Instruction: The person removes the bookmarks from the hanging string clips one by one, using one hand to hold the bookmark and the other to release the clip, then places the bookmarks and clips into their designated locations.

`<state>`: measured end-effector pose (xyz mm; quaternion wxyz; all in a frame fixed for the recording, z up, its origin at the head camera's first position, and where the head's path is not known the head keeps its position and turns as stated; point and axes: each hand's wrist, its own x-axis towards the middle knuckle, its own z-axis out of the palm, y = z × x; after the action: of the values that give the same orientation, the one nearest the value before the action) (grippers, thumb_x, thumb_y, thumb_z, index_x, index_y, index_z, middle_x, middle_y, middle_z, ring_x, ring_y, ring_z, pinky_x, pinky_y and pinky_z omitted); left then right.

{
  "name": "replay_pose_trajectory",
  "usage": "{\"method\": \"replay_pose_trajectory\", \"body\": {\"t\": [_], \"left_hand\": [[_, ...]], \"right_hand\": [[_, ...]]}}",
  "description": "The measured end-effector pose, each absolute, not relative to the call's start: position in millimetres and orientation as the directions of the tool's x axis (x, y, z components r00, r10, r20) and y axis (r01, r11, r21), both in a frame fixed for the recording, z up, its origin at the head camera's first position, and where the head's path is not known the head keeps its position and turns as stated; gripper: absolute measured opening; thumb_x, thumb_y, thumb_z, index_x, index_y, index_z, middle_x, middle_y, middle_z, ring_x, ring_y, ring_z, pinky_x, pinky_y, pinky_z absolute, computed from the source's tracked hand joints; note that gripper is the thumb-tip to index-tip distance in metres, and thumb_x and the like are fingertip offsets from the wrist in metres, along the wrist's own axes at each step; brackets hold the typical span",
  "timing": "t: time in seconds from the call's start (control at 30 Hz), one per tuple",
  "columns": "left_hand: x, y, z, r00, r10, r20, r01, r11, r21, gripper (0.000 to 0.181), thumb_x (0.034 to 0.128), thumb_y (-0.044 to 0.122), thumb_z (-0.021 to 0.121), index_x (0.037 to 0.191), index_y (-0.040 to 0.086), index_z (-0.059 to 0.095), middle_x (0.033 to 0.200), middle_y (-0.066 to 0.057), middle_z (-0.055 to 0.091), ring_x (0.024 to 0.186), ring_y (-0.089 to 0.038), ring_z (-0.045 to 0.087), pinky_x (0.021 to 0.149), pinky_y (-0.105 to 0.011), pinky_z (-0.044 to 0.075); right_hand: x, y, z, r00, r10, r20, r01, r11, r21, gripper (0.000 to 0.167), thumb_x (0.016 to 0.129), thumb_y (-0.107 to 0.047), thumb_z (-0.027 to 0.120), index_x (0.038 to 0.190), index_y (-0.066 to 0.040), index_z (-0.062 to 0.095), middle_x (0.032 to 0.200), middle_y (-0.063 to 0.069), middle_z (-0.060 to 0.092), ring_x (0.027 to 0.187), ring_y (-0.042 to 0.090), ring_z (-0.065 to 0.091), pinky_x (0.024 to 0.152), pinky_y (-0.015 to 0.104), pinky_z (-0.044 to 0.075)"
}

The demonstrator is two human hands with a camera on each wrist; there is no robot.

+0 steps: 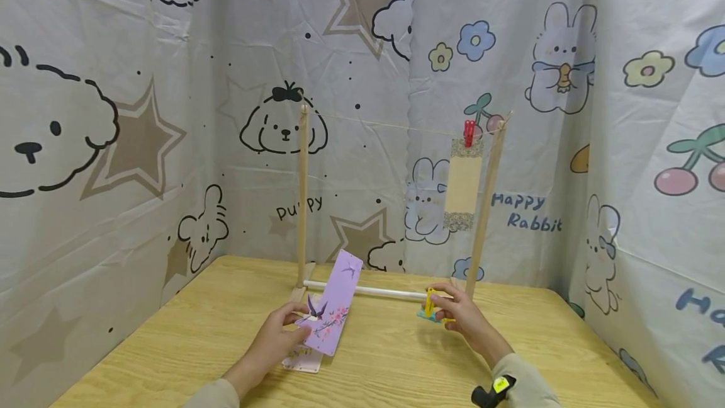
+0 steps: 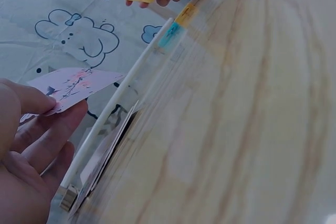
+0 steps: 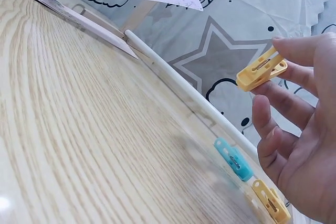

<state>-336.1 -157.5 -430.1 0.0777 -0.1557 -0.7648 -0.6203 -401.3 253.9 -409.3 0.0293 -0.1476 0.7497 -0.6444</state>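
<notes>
My left hand (image 1: 275, 339) pinches a purple card (image 1: 342, 298) with a swallow and pink blossoms between thumb and fingers, tilted above the table. Beneath it lies a paler card (image 1: 303, 361). My right hand (image 1: 466, 323) holds a yellow clothespin (image 1: 430, 302) by its end; the right wrist view shows this clothespin (image 3: 261, 68) between thumb and fingertips, raised off the table. Below it on the tabletop lie a teal clothespin (image 3: 234, 159) and another yellow one (image 3: 271, 201), beside the white rod (image 3: 189, 95).
A wooden frame with a left post (image 1: 303, 200) and a right post (image 1: 487, 206) stands at the table's back, a string (image 1: 385, 123) tied between them. A cream card (image 1: 465, 184) hangs near the right post from a red clothespin (image 1: 469, 133). Printed curtains (image 1: 362, 68) surround the table.
</notes>
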Motion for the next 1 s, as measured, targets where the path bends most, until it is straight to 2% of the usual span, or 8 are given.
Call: {"method": "replay_pose_trajectory", "body": {"t": [0.23,0.37,0.6,0.77,0.87,1.0], "left_hand": [[-334,-160,-432,-0.944,0.133,0.301,0.322,0.184,0.929,0.034,0.0924,-0.003,0.071,0.125,-0.003,0.062,0.101,-0.012,0.068,0.085,-0.026,0.068,0.072,-0.038,0.059],[-334,-160,-432,-0.946,0.132,0.296,0.318,0.195,0.928,0.034,0.0929,-0.002,0.071,0.126,-0.003,0.061,0.102,-0.012,0.069,0.087,-0.025,0.067,0.072,-0.036,0.058],[-329,-161,-431,-0.949,0.103,0.298,0.314,0.225,0.922,0.034,0.0911,-0.003,0.072,0.124,-0.003,0.062,0.103,-0.01,0.069,0.087,-0.023,0.065,0.069,-0.032,0.056],[-323,-160,-430,-0.955,0.08,0.286,0.297,0.232,0.926,0.037,0.0891,-0.004,0.072,0.125,-0.006,0.062,0.106,-0.014,0.069,0.076,-0.023,0.066,0.063,-0.031,0.056],[-321,-160,-430,-0.961,0.054,0.271,0.276,0.249,0.928,0.044,0.0884,-0.005,0.072,0.13,-0.007,0.059,0.109,-0.016,0.068,0.073,-0.023,0.067,0.062,-0.032,0.056],[-318,-162,-430,-0.969,0.022,0.245,0.24,0.291,0.926,0.056,0.0897,-0.002,0.073,0.142,-0.004,0.053,0.109,-0.015,0.069,0.082,-0.022,0.067,0.066,-0.031,0.056]], "right_hand": [[-403,255,-411,-0.958,-0.247,0.144,-0.192,0.186,-0.964,0.05,0.105,-0.03,0.064,0.142,0.001,0.051,0.109,0.012,0.075,0.077,0.015,0.061,0.056,0.021,0.041],[-404,256,-412,-0.964,-0.226,0.142,-0.19,0.208,-0.96,0.05,0.104,-0.031,0.064,0.142,0.0,0.053,0.109,0.012,0.073,0.077,0.016,0.061,0.056,0.023,0.042],[-403,254,-413,-0.972,-0.198,0.129,-0.174,0.231,-0.957,0.053,0.104,-0.034,0.065,0.144,-0.001,0.053,0.107,0.005,0.066,0.079,0.018,0.061,0.057,0.025,0.043],[-404,254,-415,-0.973,-0.187,0.132,-0.175,0.234,-0.956,0.051,0.103,-0.032,0.067,0.142,-0.001,0.055,0.11,0.007,0.066,0.078,0.017,0.06,0.056,0.025,0.043],[-404,255,-417,-0.974,-0.179,0.138,-0.179,0.233,-0.956,0.05,0.103,-0.031,0.067,0.14,0.0,0.056,0.115,0.01,0.065,0.077,0.016,0.06,0.056,0.024,0.043],[-405,255,-418,-0.974,-0.18,0.14,-0.181,0.233,-0.955,0.05,0.102,-0.03,0.067,0.139,0.001,0.056,0.114,0.01,0.067,0.076,0.016,0.06,0.056,0.024,0.043]]}}
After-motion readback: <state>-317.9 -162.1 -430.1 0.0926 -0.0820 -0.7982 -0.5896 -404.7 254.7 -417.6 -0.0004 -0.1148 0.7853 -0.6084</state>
